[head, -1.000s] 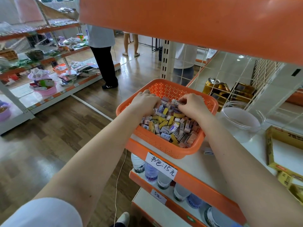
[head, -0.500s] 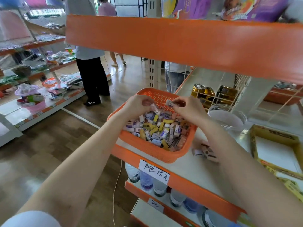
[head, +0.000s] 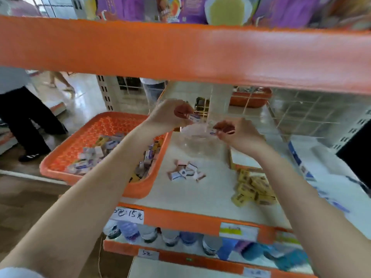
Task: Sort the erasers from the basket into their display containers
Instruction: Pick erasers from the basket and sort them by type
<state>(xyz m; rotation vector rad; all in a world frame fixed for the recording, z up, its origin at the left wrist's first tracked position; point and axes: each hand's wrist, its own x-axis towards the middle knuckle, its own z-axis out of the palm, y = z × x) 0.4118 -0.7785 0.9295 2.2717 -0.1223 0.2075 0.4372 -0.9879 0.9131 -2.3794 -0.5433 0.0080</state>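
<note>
I'm pinching a white-and-purple eraser [head: 194, 117] between the thumb and curled fingers of my left hand [head: 170, 115]. My right hand [head: 240, 134] is pinching a second eraser [head: 212, 133] at the fingertips; it's blurred, so I can't read the label. Both hands are hovering at the mouth of the clear container [head: 197, 144], eraser ends pointing in over the rim. The container is sitting on the white shelf [head: 180, 195], just right of the orange basket [head: 60, 169]. My left forearm is crossing over the basket's right half. A mixed heap of erasers [head: 94, 155] is lying in the basket, purple, white and yellow. A loose pile [head: 185, 172] of pink and white ones is lying on the shelf in front of the container. Yellow erasers [head: 253, 189] are heaped to the right of that, near a yellow carton [head: 247, 167]. A handwritten price tag [head: 128, 214] is hanging on the shelf's orange front edge, with bottles [head: 128, 230] standing below.
</note>
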